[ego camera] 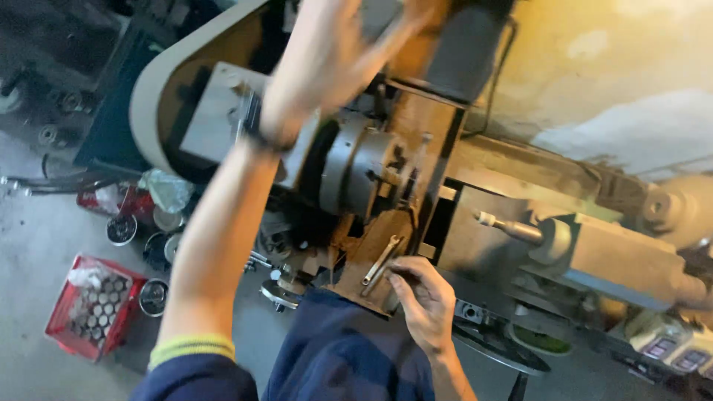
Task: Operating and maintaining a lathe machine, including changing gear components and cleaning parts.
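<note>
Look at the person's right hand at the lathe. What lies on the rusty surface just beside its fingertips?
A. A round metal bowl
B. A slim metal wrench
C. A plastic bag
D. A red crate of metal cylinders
B: the right hand rests on the rusty surface with its fingertips next to a slim metal wrench that lies slanted below the chuck.

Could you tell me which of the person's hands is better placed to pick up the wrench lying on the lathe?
Right hand: its fingertips lie beside the wrench; the left hand is raised above the chuck.
</note>
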